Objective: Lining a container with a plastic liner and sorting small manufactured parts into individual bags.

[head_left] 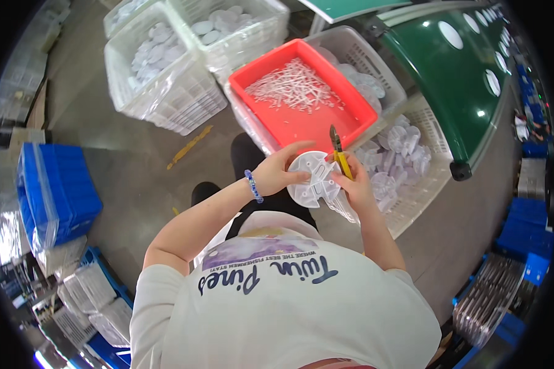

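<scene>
My left hand (281,170) grips a white round plastic part (304,192) by its left side, thumb on top. The part has slots, ribs and notches moulded into its face. In my right hand (358,188) is a pair of cutting pliers (341,157) with yellow handles, its dark jaws pointing away from me over the tray's near edge. The fingers of that hand also reach the right side of the part. Just beyond both hands lies a red tray (301,130), holding a heap of thin white plastic sticks (294,86).
On the right, a white crate (434,178) holds several white plastic parts (385,184). A grey crate (391,80) stands behind the tray. White crates (178,107) of round pieces are at the far left. A green panel (437,80) juts in at right; blue bins (64,190) stand left.
</scene>
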Tool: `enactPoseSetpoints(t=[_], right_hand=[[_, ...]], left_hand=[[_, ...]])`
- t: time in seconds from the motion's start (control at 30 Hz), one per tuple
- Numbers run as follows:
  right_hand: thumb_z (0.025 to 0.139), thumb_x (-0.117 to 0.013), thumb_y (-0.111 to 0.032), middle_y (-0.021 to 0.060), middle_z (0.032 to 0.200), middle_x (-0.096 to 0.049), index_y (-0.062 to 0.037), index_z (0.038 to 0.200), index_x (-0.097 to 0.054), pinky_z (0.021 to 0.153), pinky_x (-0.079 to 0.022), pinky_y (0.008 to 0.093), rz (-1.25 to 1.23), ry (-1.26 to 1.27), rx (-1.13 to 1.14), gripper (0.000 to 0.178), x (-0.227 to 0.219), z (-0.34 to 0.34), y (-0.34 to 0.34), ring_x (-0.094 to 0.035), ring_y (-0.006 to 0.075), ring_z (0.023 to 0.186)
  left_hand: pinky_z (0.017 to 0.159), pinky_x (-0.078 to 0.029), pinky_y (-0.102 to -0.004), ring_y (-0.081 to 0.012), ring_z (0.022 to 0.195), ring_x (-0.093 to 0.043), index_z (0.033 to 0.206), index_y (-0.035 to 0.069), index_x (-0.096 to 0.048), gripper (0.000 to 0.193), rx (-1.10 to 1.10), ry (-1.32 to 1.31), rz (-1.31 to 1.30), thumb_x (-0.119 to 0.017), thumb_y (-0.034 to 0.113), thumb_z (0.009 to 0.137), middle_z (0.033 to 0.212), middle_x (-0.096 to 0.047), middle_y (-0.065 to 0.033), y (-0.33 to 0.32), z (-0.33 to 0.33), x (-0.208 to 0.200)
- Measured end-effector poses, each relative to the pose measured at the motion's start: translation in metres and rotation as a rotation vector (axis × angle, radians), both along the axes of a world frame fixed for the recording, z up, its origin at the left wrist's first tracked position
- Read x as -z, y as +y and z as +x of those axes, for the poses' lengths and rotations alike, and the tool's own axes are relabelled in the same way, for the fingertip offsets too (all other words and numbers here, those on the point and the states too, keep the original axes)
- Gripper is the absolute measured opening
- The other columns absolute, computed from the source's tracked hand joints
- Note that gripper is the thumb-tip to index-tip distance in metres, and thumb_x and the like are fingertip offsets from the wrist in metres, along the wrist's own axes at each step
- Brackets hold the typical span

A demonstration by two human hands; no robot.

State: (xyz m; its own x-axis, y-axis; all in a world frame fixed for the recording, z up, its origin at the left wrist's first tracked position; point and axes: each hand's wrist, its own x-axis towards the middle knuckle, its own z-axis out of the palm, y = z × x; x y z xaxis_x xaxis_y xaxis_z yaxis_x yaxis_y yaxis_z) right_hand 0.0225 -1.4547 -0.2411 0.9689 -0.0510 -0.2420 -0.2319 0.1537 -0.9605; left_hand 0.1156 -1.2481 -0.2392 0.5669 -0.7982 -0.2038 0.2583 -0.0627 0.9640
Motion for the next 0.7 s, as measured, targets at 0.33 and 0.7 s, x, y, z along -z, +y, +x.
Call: enactPoseSetpoints(t=[0.33, 0.7], right_hand=[[0.072, -0.066, 0.0, 0.0053, 0.103, -0.056, -0.003, 0.123, -0.047, 0.066, -0.041, 0.0234, -0.74, -0.228, -0.233, 0.054, -0.038, 0.009, 0.033, -0.053, 0.0113, 0.083], [0.083, -0.059, -0.004, 0.0041, 0.105, -0.055, -0.0034, 0.128, -0.039, 0.067, -0.042, 0.0212, 0.005, -0.105, 0.056, 0.049, 0.001, 0.009, 0.072, -0.055, 0.0099, 0.088]], left_hand=[[0.082, -0.049, -0.0261, -0.0127, 0.098, -0.057, 0.126, 0.002, -0.045, 0.049, -0.412, 0.155, -0.08, -0.06, 0.001, 0.079, 0.11, -0.058, -0.0059, 0.058, -0.008, 0.024], [0.059, -0.045, -0.0192, -0.0066, 0.079, -0.056, 0.128, 0.009, -0.044, 0.053, -0.583, 0.436, -0.215, -0.061, 0.002, 0.079, 0.101, -0.058, -0.001, 0.053, -0.024, 0.014]])
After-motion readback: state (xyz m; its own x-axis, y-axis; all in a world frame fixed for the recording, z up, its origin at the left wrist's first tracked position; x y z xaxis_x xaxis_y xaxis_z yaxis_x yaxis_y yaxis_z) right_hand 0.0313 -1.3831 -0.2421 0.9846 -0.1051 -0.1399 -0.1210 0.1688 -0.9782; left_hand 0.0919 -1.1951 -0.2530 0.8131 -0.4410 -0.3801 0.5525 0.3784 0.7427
